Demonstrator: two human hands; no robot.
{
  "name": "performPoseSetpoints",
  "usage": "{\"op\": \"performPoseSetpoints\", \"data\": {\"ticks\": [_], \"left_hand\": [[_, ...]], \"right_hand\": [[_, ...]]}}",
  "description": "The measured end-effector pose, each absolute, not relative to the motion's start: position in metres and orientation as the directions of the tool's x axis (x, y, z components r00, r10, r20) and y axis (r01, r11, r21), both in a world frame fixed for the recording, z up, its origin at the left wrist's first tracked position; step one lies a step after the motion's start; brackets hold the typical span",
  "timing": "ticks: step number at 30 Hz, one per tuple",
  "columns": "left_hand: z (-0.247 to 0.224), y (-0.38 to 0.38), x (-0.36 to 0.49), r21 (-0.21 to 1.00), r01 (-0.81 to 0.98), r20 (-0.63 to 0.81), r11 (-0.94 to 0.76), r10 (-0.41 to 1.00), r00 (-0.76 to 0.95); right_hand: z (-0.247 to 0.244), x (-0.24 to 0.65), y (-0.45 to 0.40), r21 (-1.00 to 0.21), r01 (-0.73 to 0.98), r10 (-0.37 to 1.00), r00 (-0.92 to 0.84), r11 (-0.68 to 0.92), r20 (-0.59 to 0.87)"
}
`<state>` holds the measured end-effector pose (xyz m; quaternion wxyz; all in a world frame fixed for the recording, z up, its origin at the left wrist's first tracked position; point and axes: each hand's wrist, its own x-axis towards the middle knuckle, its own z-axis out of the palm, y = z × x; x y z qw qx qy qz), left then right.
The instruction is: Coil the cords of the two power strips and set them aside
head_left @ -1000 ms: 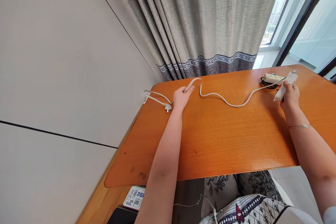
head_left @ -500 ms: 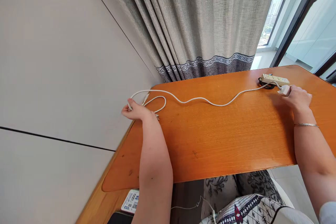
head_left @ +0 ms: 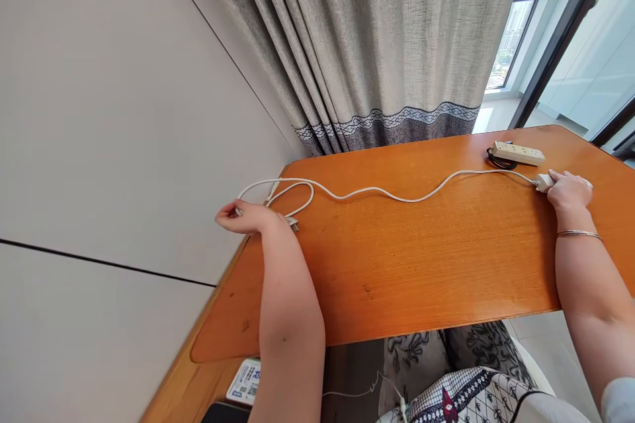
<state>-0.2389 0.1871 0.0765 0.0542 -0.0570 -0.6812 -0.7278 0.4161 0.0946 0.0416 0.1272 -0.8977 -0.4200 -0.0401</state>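
A long white cord [head_left: 377, 189] winds across the tabletop between my hands. At the table's left edge, my left hand [head_left: 241, 217] pinches the cord, its fingers closed. A loop of the cord lies beside that wrist, and a plug [head_left: 292, 222] shows partly behind my forearm. On the right, my right hand [head_left: 570, 190] is wrapped over a white power strip [head_left: 544, 182] at the cord's other end. Most of this strip is hidden under my fingers. It appears to rest on or just above the wood.
A cream power strip [head_left: 518, 153] with a bundled black cord [head_left: 500, 160] lies near the back right of the orange wooden table [head_left: 421, 264]. A pale wall panel [head_left: 124, 145] borders the left side, and a grey curtain [head_left: 397, 33] hangs behind. A printed box [head_left: 244, 381] sits below, front left.
My left hand has moved left and slightly down, drawing the cord with it. My right hand has shifted the white power strip slightly toward me and right, away from the cream one.
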Motion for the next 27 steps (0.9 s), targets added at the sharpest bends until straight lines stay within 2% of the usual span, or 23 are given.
{"op": "performPoseSetpoints", "data": {"ticks": [4, 6, 8, 10, 11, 14, 15, 17, 19, 21, 23, 25, 27], "left_hand": [[0.085, 0.184, -0.233, 0.980, 0.194, 0.193, -0.049, -0.024, -0.981], [0.092, 0.179, -0.224, 0.951, 0.305, 0.302, -0.040, -0.071, -0.951], [0.099, 0.176, -0.211, 0.877, 0.477, 0.473, -0.056, -0.076, -0.878], [0.101, 0.174, -0.193, 0.739, 0.658, 0.667, -0.146, 0.020, -0.745], [0.100, 0.175, -0.182, 0.653, 0.727, 0.755, -0.212, 0.111, -0.646], [0.089, 0.178, -0.142, 0.491, 0.793, 0.836, -0.361, 0.450, -0.313], [0.084, 0.178, -0.128, 0.450, 0.797, 0.808, -0.402, 0.564, -0.172], [0.073, 0.176, -0.100, 0.387, 0.781, 0.650, -0.491, 0.746, 0.147], [0.064, 0.171, -0.078, 0.341, 0.754, 0.417, -0.561, 0.810, 0.413], [0.059, 0.166, -0.066, 0.321, 0.743, 0.220, -0.587, 0.810, 0.544], [0.057, 0.163, -0.064, 0.292, 0.779, 0.102, -0.555, 0.828, 0.552], [0.057, 0.165, -0.070, 0.246, 0.853, 0.056, -0.460, 0.886, 0.461], [0.056, 0.169, -0.081, 0.209, 0.916, 0.047, -0.342, 0.939, 0.340]], "right_hand": [[0.053, 0.410, 0.096, -0.315, 0.715, 0.723, 0.681, -0.624, 0.115], [0.059, 0.408, 0.099, -0.345, 0.692, 0.701, 0.703, -0.634, 0.122], [0.065, 0.403, 0.106, -0.346, 0.707, 0.705, 0.692, -0.616, 0.158], [0.068, 0.397, 0.117, -0.331, 0.767, 0.756, 0.625, -0.549, 0.195], [0.070, 0.393, 0.124, -0.323, 0.801, 0.789, 0.579, -0.503, 0.206], [0.072, 0.384, 0.149, -0.308, 0.863, 0.855, 0.472, -0.400, 0.214], [0.073, 0.382, 0.158, -0.304, 0.873, 0.867, 0.452, -0.382, 0.208], [0.075, 0.381, 0.174, -0.297, 0.884, 0.886, 0.425, -0.362, 0.186], [0.078, 0.382, 0.187, -0.290, 0.886, 0.896, 0.416, -0.362, 0.152], [0.079, 0.385, 0.196, -0.281, 0.881, 0.897, 0.426, -0.382, 0.116], [0.080, 0.388, 0.200, -0.268, 0.873, 0.892, 0.443, -0.408, 0.086], [0.079, 0.392, 0.202, -0.256, 0.872, 0.890, 0.450, -0.418, 0.080], [0.079, 0.394, 0.202, -0.249, 0.890, 0.896, 0.423, -0.382, 0.136]]}}
